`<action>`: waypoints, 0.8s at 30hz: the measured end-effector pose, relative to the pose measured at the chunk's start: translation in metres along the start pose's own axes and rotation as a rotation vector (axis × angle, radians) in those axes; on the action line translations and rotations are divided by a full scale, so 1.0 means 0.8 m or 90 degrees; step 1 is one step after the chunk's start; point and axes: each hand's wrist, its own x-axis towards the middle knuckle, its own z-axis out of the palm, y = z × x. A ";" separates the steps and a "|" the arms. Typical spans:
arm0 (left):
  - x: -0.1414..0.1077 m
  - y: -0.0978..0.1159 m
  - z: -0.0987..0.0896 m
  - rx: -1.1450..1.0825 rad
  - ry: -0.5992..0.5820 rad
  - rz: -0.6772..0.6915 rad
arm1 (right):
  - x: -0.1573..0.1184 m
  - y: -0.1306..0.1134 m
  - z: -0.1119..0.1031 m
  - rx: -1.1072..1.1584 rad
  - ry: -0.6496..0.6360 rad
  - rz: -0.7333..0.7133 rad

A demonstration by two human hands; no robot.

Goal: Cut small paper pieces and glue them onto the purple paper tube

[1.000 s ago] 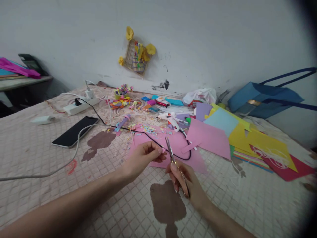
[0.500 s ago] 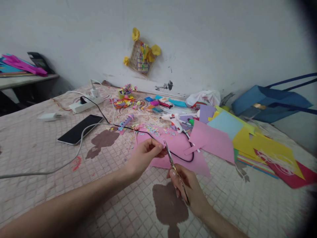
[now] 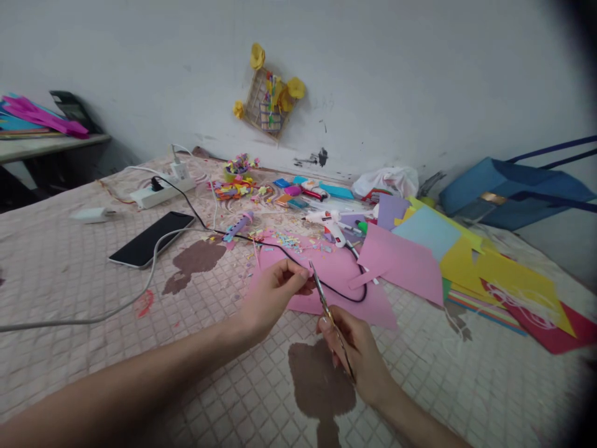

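My right hand [image 3: 351, 348] is closed round the handles of a pair of scissors [image 3: 323, 297], whose blades point up and away from me. Thumb and fingers of my left hand [image 3: 284, 286] are pinched together just left of the blade tips. A tiny bit of pink shows at that pinch, too small to make out well. Under both hands lies a pink sheet [image 3: 345, 305], with small pale paper snippets [image 3: 291, 241] scattered along its far part. A black cable [image 3: 338, 297] crosses the sheet.
A white glue gun [image 3: 332, 225] lies beyond my hands. Coloured sheets [image 3: 410, 255] are piled at right, near a blue bag [image 3: 494, 190]. At left are a phone [image 3: 152, 239], a power strip [image 3: 161, 194] and a white cable [image 3: 156, 261]. A small purple tube [image 3: 239, 227] lies mid-table.
The view has shifted very slightly. Both hands keep nearly the same pose, with the scissor blades still beside my left fingertips.
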 end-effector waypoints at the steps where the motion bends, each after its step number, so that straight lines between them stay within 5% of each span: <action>1: 0.000 0.000 0.001 -0.002 0.006 0.000 | 0.000 0.001 0.000 0.000 0.001 0.000; 24: -0.004 0.003 0.006 -0.008 0.033 -0.002 | 0.001 0.005 -0.002 -0.005 -0.005 -0.003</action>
